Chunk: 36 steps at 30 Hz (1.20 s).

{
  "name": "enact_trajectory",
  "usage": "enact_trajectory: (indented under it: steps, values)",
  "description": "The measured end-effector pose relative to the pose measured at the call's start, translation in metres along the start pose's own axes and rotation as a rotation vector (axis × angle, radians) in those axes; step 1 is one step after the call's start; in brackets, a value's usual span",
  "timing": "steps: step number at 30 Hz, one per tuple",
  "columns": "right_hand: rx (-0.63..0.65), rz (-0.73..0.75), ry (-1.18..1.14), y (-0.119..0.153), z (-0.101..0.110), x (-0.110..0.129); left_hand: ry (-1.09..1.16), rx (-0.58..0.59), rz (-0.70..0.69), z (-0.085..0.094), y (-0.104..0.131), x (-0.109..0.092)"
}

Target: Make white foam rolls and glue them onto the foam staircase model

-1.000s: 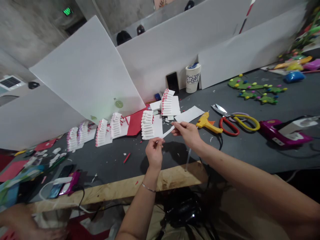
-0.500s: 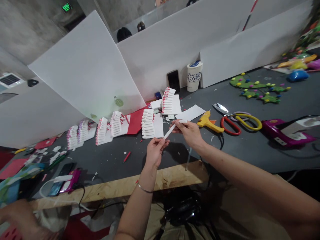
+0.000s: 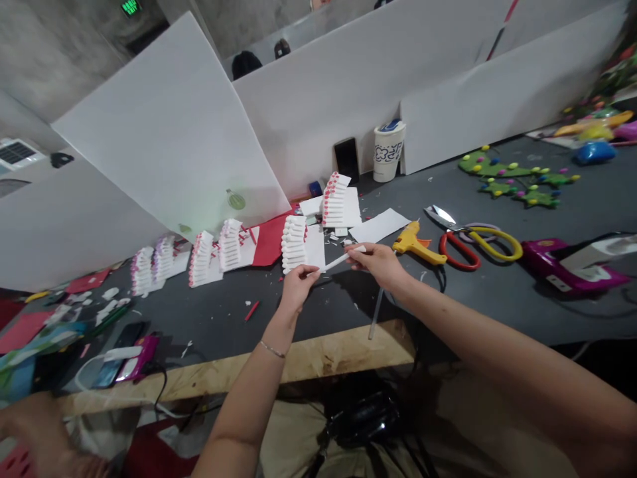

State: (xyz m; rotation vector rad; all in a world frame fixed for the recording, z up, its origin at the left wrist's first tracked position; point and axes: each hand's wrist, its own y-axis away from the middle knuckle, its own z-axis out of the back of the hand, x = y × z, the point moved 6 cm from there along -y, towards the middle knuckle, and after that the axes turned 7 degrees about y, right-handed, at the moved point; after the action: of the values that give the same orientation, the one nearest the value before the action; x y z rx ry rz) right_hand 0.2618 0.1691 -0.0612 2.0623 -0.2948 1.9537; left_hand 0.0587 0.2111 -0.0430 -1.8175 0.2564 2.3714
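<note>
While the left hand pinches one end of a narrow white paper strip between thumb and fingers, the right hand closes on it near the other end, thumb over the paper. The strip slants between the two grips, above the counter and just in front of a row of cotton swabs. With so slim a piece held at both ends, uneven pulling or twisting could crease or tear it, and a loose pinch could let one end slip. A short reach forward by the left hand could nudge the swabs out of line. The yellow glue gun lies close beside the right hand, its nozzle end towards it; if it is hot, which the view does not show, a drift sideways could burn the skin or smear glue. A pale translucent stick projects over the counter's front edge, where a forearm could knock it off.

Beyond the hands, the printed paper cup stands upright at the back, next to a phone leaning on the white panel. Something blue and white covers the cup's top, so its contents are hidden. Below the counter, a glossy black bag rests at the person's lap; what it holds cannot be seen.
</note>
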Motion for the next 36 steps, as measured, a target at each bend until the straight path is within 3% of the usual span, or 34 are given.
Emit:
enact_trajectory:
  steps: [5, 13, 16, 28, 30, 36]
  values:
    - [0.146, -0.003, 0.28, 0.0, 0.001, -0.01, -0.193, 0.044, 0.018, 0.016, 0.003, 0.005]
    - [0.296, 0.218, 0.78, 0.006, -0.007, -0.003, -0.562, 0.107, 0.001, 0.022, 0.006, 0.005]
    - [0.34, 0.258, 0.911, 0.007, -0.012, -0.003, -0.605, 0.162, 0.007, 0.022, 0.004, 0.005]
    - [0.533, 0.359, 1.102, -0.002, -0.021, -0.003, -0.7, 0.409, -0.012, 0.021, -0.019, 0.002]
    - [0.564, 0.424, 1.108, -0.001, -0.022, -0.003, -0.735, 0.442, -0.063, 0.021, -0.016, 0.0]
    - [0.581, 0.825, 1.083, 0.016, -0.024, 0.003, -0.786, 0.523, -0.288, 0.02, -0.007, 0.005]
